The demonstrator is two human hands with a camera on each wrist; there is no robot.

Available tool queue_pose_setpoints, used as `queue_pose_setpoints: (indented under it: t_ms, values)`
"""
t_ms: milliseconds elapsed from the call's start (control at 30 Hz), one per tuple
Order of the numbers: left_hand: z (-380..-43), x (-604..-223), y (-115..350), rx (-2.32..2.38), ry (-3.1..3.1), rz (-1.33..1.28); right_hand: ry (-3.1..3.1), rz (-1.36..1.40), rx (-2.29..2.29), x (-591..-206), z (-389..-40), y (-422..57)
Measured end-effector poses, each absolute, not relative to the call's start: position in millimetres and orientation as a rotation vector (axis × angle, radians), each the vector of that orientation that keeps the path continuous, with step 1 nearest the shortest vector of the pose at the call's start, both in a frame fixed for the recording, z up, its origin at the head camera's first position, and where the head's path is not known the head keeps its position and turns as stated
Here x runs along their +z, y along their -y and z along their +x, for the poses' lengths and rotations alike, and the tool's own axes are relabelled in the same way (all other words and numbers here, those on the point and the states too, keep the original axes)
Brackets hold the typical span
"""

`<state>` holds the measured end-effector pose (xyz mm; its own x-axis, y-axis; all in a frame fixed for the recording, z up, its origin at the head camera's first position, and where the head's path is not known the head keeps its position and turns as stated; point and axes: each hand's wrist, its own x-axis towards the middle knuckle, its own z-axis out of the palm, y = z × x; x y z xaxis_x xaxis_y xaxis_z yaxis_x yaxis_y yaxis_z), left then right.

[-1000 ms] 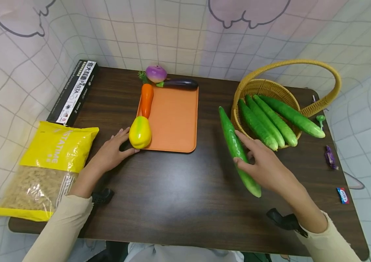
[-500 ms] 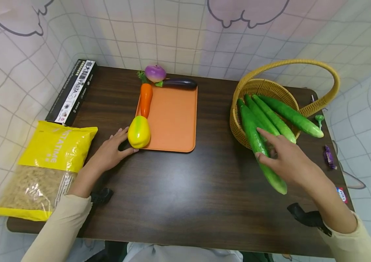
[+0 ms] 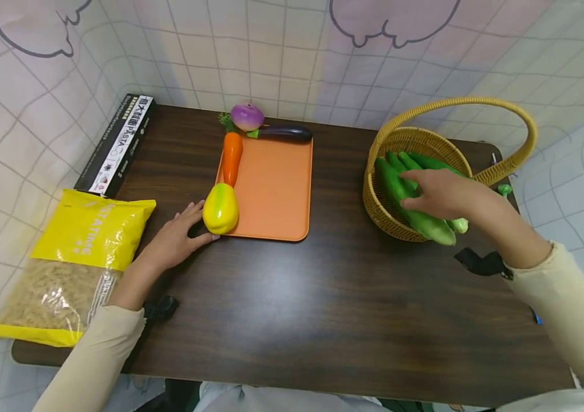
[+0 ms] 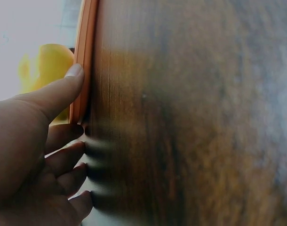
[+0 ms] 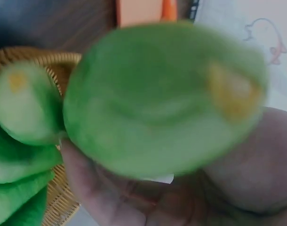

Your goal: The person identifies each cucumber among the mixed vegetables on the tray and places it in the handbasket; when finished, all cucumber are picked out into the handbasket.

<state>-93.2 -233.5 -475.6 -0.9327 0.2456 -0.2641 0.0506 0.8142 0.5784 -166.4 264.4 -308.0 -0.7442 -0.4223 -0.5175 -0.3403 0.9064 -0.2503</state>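
My right hand is over the wicker basket and grips a long green cucumber. Up close in the right wrist view, the blunt end of this cucumber sits between thumb and fingers. Several other cucumbers lie beside it in the basket, partly covered by the hand in the head view. At the near left corner of the orange tray rests my left hand, fingers spread. Its thumb touches the tray's rim in the left wrist view, beside a yellow pear-shaped fruit or vegetable.
Along the tray's left and back edges lie a carrot, a purple onion-like bulb and an eggplant. A yellow bag of pasta and a black pasta box take up the left side. The basket's tall handle arches above it.
My right hand has carried the cucumber from the table beside the basket, rightward and away from me, to among the others in the basket. The left hand has stayed at the tray.
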Motion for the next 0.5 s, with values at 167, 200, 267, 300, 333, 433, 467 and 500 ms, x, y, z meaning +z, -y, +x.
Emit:
queue_pose_setpoints:
  t_ms: [167, 200, 267, 300, 333, 433, 467, 500]
  values:
    - [-93.4, -476.3, 230.8, 0.836, -2.672, 0.237, -2.409, -0.495, -0.150, -310.9, -187.2, -257.3]
    - [-93.7, -476.5, 230.3, 0.837, -2.672, 0.241, -2.407, -0.489, -0.146, -311.8, -189.3, -255.9]
    - [-94.0, -475.9, 229.7, 0.841, -2.668, 0.247, -2.418, -0.491, -0.127, -313.1, -191.7, -253.8]
    - [-94.1, -475.7, 229.3, 0.841, -2.669, 0.245, -2.431, -0.497, -0.115, -313.5, -192.3, -253.2]
    - [-94.2, -475.1, 229.1, 0.842, -2.670, 0.243, -2.443, -0.496, -0.105, -313.4, -192.7, -253.0]
    - [-94.1, -473.8, 229.4, 0.840, -2.667, 0.235, -2.474, -0.508, -0.081, -310.2, -192.0, -254.2]
    - [-94.1, -473.4, 229.5, 0.842, -2.667, 0.232, -2.480, -0.506, -0.082, -308.7, -191.2, -255.2]
    - [-94.1, -473.4, 229.6, 0.839, -2.668, 0.226, -2.486, -0.504, -0.088, -307.3, -190.3, -256.4]
